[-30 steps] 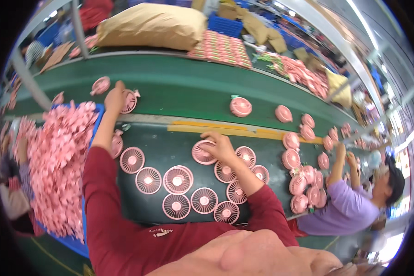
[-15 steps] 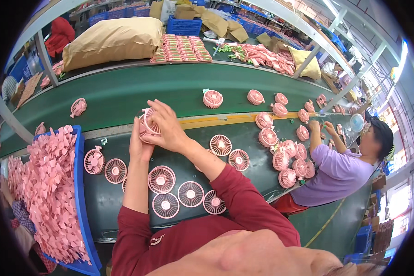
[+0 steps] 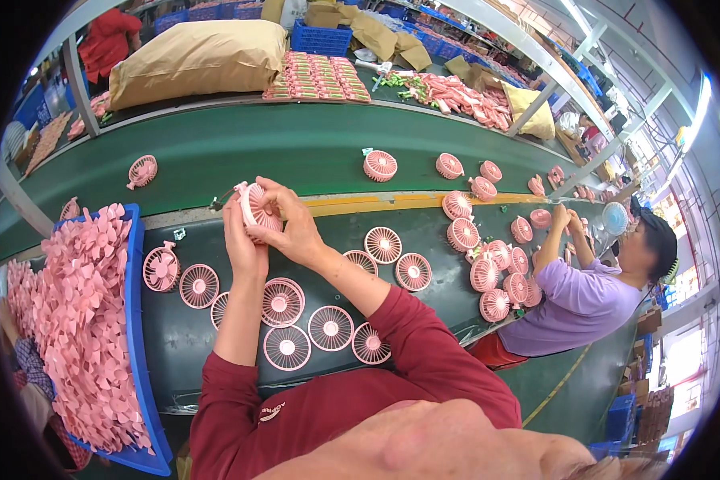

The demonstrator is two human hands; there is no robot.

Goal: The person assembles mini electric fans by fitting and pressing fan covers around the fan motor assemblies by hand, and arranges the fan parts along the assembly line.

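Observation:
Between my two hands, over the dark worktable's far edge, is a pink fan head point(image 3: 258, 208) with a slotted grille. My left hand point(image 3: 245, 244) is wrapped round its left and lower side, and my right hand point(image 3: 296, 228) grips its right side with the thumb across the front. A short dark piece, perhaps wire, sticks out at the left of the fan head. Round pink grille covers point(image 3: 288, 347) lie flat near my forearms. To the left, a fan head with its blades showing point(image 3: 162, 269) rests on the table.
A blue crate point(image 3: 136, 320) heaped with pink fan blades point(image 3: 84, 320) stands at the left. Fan heads point(image 3: 380, 166) sit on the green conveyor belt point(image 3: 296, 144) beyond. Several more cluster at the right point(image 3: 485, 274), near a co-worker in a lilac shirt point(image 3: 588, 296).
The fan head in my hands has been turned, its grille now facing right, and my right fingers have come down off its top. Fan heads on the belt have shifted slightly right.

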